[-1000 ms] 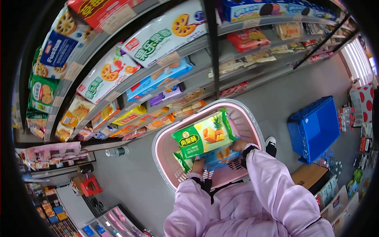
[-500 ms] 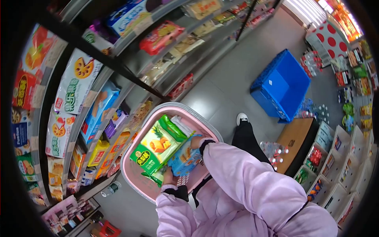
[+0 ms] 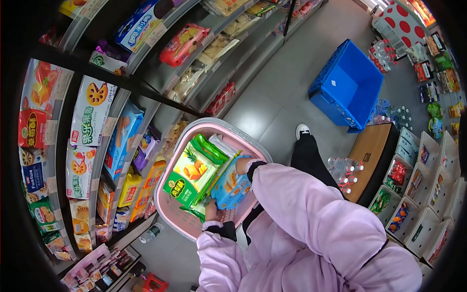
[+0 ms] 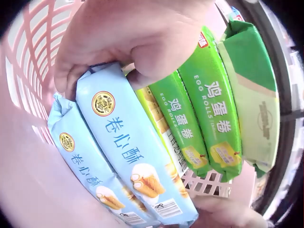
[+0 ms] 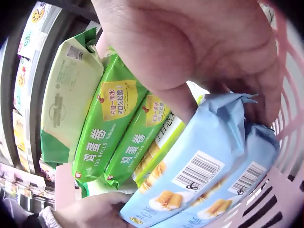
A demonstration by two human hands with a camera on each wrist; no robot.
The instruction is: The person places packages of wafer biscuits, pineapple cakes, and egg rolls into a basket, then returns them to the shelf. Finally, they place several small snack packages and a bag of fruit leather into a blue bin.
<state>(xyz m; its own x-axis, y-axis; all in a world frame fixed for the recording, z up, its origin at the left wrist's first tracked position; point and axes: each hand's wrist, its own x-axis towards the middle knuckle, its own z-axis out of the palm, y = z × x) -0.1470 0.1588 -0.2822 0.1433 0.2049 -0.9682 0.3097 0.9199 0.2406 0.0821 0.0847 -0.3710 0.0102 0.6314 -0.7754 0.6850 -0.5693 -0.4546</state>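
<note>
Two light blue snack packs (image 4: pixel 137 147) (image 5: pixel 190 161) stand side by side in a pink basket (image 3: pixel 168 219). My left hand (image 3: pixel 212 212) (image 4: pixel 133 38) curls its fingers over one end of the blue packs. At their opposite end my right hand (image 3: pixel 242 167) (image 5: pixel 199 52) grips them, its fingertips partly hidden. Beside them are two green egg roll packs (image 4: pixel 211 109) (image 5: pixel 109 118) and a yellow-green pack (image 5: pixel 159 147). The green and cream pineapple pack (image 3: pixel 194 168) lies along the basket's shelf side, touched by neither hand.
Snack shelves (image 3: pixel 109 126) curve close along the basket's left and far side. A blue crate (image 3: pixel 348 87) stands on the floor at right, near bottled drinks (image 3: pixel 343 170) and a brown-topped box (image 3: pixel 372 155). A clear bottle (image 3: pixel 152 232) lies by the lower shelf.
The head view has turned, bringing the crate and right-hand bins further in. The pineapple pack has shifted toward the basket's shelf side, and more of the blue packs shows between my hands.
</note>
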